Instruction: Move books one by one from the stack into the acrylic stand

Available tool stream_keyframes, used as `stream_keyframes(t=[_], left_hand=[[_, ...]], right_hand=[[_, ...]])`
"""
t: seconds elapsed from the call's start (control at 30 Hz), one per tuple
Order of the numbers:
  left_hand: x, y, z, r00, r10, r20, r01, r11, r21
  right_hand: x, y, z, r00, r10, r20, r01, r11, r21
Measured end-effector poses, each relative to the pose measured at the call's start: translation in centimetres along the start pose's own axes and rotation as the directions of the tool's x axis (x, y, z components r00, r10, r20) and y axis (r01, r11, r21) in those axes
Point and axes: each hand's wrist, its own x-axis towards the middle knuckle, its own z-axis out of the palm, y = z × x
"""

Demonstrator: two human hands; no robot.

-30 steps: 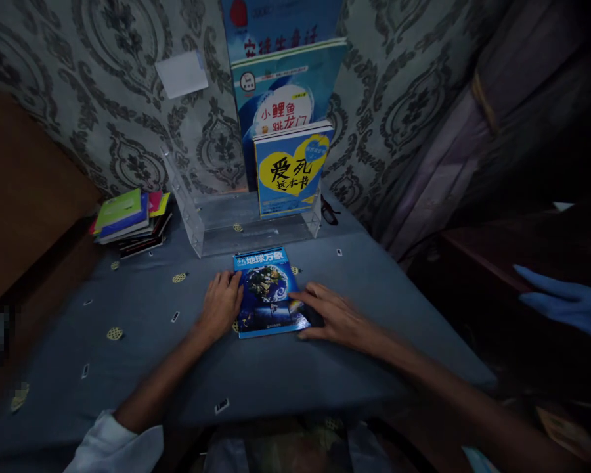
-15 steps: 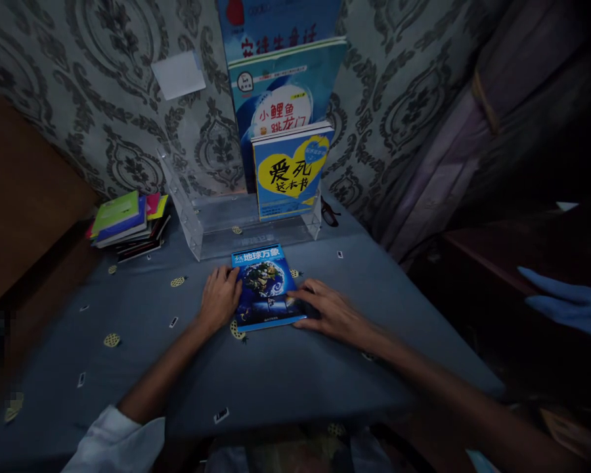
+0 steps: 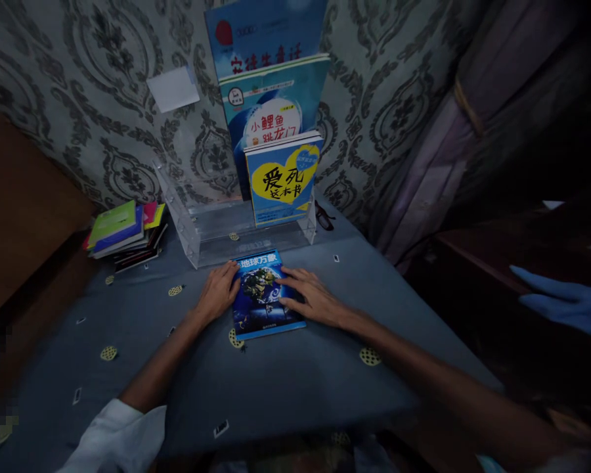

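A blue book with a globe on its cover and white Chinese lettering lies face up on the cloth. My left hand rests along its upper left edge, fingertips touching the cover and the thumb lower on the side. Stretched over the right part of the cover is my right hand, its fingers apart and their tips near the globe picture. Neither hand lifts the book. Just behind it stands a clear plastic book rack, with a blue and yellow book upright at its right side.
Taller books, one teal and one dark blue, stand behind the yellow-heart book. On the left is a stack of colourful booklets. Eyeglasses lie right of the rack. A blue glove-like shape shows at far right.
My right hand has shifted from the book's lower right edge up and inward over the cover. My left hand stays at the left edge. The view has tilted slightly.
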Motion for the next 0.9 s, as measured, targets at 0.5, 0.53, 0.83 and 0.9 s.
stream_keyframes(t=[0.5,0.53,0.83,0.9], left_hand=[[5.6,2.5,1.1,0.961,0.223,0.164,-0.227,0.974,0.01],[6.0,2.7,1.1,0.957,0.229,0.178,-0.234,0.972,0.006],[7.8,4.0,1.9,0.931,0.318,0.178,-0.319,0.947,-0.026],[7.8,3.9,2.0,0.933,0.32,0.166,-0.318,0.947,-0.037]], right_hand=[[-0.4,1.6,1.4,0.994,-0.071,-0.086,0.077,0.995,0.066],[-0.4,1.6,1.4,0.993,-0.074,-0.087,0.081,0.994,0.071],[-0.4,1.5,1.2,0.994,-0.082,-0.069,0.086,0.994,0.064],[-0.5,1.4,1.1,0.995,-0.075,-0.06,0.079,0.994,0.079]])
